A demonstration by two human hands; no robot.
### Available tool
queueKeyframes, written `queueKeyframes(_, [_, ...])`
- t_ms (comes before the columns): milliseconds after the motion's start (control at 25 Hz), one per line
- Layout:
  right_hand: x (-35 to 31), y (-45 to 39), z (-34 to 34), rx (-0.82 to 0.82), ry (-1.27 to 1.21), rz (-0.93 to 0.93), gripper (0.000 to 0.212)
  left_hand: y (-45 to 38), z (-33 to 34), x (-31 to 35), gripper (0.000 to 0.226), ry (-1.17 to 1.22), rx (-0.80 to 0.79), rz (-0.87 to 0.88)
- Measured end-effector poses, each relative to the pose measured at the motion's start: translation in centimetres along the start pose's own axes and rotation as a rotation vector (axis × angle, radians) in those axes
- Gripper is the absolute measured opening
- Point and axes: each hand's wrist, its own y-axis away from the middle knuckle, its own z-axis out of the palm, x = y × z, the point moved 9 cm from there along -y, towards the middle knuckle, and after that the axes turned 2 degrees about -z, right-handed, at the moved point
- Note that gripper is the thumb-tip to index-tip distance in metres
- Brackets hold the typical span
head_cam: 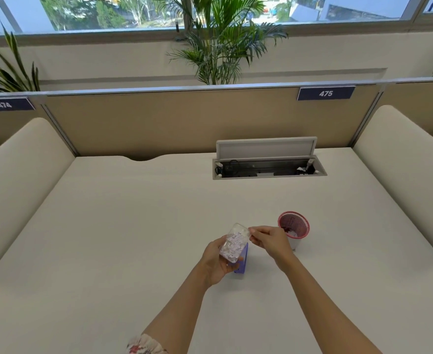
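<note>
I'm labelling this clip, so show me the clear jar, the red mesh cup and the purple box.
clear jar (233,243), head view, its side wall.
red mesh cup (295,221), head view, its inner mesh wall.
purple box (244,259), head view, its right face.

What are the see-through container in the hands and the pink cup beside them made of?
The clear container, held by the left hand and pinched by the right hand, looks like glossy transparent plastic: pale pieces show through it. The pink cup seems fine mesh, metal or plastic: its wall shows a tiny grid of holes.
</note>
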Motion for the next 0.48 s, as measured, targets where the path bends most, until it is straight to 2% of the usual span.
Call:
queueKeyframes(120, [-0.5,0.1,-2.1,0.057,-0.036,-0.022,0.022,-0.1,1.5,-0.4,0.043,-0.031,-0.034,-0.019])
queueKeyframes(240, [-1.4,0.0,-6.0,0.183,-0.049,-0.052,0.021,-0.1,2.8,-0.4,0.041,-0.118,-0.032,-0.006])
queueKeyframes(360, [-2.3,0.0,-11.2,0.372,0.056,-0.092,0.018,-0.4,3.9,-0.2,0.043,-0.344,-0.024,0.059])
queueKeyframes(480, [-2.8,0.2,-15.2,0.484,0.021,-0.132,0.021,-0.7,5.8,0.1,0.041,-0.541,-0.017,0.154])
